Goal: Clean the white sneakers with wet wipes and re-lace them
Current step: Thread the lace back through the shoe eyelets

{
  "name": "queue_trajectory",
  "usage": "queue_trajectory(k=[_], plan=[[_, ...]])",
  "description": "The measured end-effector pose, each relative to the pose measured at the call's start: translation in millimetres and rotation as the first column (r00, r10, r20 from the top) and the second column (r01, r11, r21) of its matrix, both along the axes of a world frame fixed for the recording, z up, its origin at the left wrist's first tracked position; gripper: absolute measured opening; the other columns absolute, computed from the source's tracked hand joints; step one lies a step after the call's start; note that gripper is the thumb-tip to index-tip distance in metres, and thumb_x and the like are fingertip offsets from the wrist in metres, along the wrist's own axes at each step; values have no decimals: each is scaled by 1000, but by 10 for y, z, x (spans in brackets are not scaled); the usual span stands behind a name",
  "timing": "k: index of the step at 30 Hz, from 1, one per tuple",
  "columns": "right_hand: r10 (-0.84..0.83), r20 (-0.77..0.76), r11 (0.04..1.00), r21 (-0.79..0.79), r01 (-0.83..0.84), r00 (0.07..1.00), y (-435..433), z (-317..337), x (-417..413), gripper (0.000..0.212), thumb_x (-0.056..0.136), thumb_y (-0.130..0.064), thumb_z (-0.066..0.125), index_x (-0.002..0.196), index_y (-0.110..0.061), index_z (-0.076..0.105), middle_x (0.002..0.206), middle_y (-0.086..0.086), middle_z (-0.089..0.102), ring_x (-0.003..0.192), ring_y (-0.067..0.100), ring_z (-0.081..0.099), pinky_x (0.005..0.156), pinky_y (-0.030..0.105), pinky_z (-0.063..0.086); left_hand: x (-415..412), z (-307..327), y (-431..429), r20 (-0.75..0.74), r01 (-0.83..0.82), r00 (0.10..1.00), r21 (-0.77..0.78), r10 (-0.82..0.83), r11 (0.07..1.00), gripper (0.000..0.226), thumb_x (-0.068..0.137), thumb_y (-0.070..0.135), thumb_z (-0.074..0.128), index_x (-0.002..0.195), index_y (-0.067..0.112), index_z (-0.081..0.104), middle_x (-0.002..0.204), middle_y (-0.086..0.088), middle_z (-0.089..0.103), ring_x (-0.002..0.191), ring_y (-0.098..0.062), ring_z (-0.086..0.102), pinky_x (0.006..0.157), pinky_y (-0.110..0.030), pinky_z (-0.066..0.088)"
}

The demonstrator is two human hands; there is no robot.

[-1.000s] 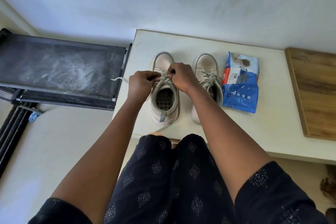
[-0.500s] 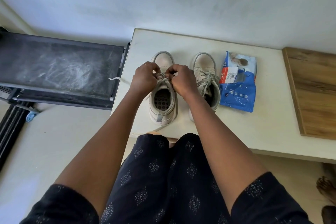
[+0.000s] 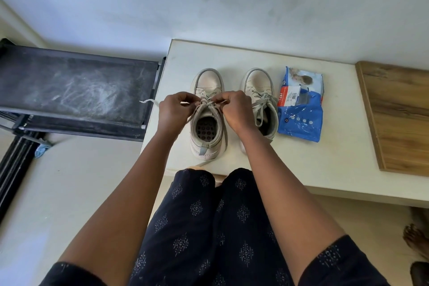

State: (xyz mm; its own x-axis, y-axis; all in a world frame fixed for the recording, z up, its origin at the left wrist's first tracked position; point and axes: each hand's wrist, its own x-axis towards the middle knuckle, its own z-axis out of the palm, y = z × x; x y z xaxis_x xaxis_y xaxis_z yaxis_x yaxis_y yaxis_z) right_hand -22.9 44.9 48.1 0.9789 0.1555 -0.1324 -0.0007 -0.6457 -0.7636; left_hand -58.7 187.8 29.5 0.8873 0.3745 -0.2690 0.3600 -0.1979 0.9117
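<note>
The left hand (image 3: 173, 112) and the right hand (image 3: 234, 111) each pinch the lace (image 3: 207, 102) over the left sneaker (image 3: 207, 118), beside the other sneaker (image 3: 258, 86) and the blue wipes pack (image 3: 300, 118).

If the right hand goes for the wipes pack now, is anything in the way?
Yes. The second sneaker stands on the table between the right hand and the blue wipes pack, so a straight reach would have to pass over it. That hand also pinches the lace of the first sneaker.

Soft daylight — sharp, wide-angle bowing
</note>
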Motion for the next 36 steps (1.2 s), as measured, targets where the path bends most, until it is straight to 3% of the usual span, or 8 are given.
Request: queue_trajectory(k=[8, 12, 15, 22, 26, 31, 35, 36], plan=[[111, 180, 965, -253, -63, 977, 103, 31, -45, 23, 89, 1, 41, 95, -17, 55, 79, 7, 60, 68, 30, 50, 57, 32, 34, -42, 15, -66, 3, -62, 998, -36, 63, 997, 14, 82, 10, 72, 77, 24, 72, 75, 6, 69, 70, -11, 63, 85, -39, 56], [-18, 57, 997, -72, 22, 998, 31, 24, -38, 23, 90, -1, 46, 92, -16, 63, 89, 6, 68, 80, 24, 59, 62, 25, 37, -40, 18, -73, -5, -49, 999, -25, 49, 998, 15, 82, 9, 71, 77, 23, 71, 75, 8, 68, 71, -11, 62, 84, -35, 54], [-17, -53, 999, -34, 15, 998, -11, 42, -26, 24, 86, 0, 58, 103, -13, 70, 101, 6, 71, 96, 20, 62, 82, 25, 47, -23, 4, -59, -8, -46, 999, -23, 46, 999, 17, 82, 8, 71, 76, 24, 71, 76, 6, 69, 72, -12, 63, 83, -34, 55], [29, 45, 955, -296, -14, 999, 129, 135, -45, 22, 92, -7, 45, 105, -6, 63, 102, 15, 67, 100, 34, 57, 79, 35, 43, -11, -28, -110, -12, -26, 1000, -13, 26, 1000, 11, 85, 9, 68, 92, 15, 74, 85, -2, 70, 73, -10, 62, 85, -29, 54], [-23, 53, 950, -309, 39, 998, 174, 147, -66, 25, 91, -3, 42, 108, -5, 60, 104, 18, 65, 100, 37, 57, 78, 37, 43, -10, -59, -127, -6, -31, 1000, -19, 30, 999, 17, 84, 11, 69, 100, 17, 73, 82, 0, 67, 69, -9, 58, 84, -28, 52], [22, 57, 949, -316, -3, 998, 153, 176, -65, 22, 92, -7, 46, 106, -4, 62, 105, 17, 66, 102, 36, 56, 79, 36, 43, 8, -20, -134, -11, -3, 1000, 9, 3, 1000, 12, 83, 6, 69, 87, 17, 73, 83, -7, 70, 66, -11, 59, 78, -31, 52], [60, 54, 947, -318, -40, 997, 136, 193, -91, 22, 91, -6, 48, 104, -5, 65, 103, 15, 67, 102, 35, 58, 82, 39, 45, 95, 83, -146, 13, 154, 986, 271, -164, 950, 15, 91, 5, 54, 99, 12, 65, 101, -11, 59, 84, -17, 51, 76, -17, 43], [71, 56, 943, -329, -49, 996, 131, 189, -106, 23, 90, -5, 48, 106, -6, 65, 104, 15, 68, 103, 36, 58, 83, 40, 46, 101, 92, -155, 6, 202, 976, 330, -216, 922, 19, 92, 5, 48, 103, 13, 62, 100, -11, 58, 86, -20, 50, 77, -23, 41]])
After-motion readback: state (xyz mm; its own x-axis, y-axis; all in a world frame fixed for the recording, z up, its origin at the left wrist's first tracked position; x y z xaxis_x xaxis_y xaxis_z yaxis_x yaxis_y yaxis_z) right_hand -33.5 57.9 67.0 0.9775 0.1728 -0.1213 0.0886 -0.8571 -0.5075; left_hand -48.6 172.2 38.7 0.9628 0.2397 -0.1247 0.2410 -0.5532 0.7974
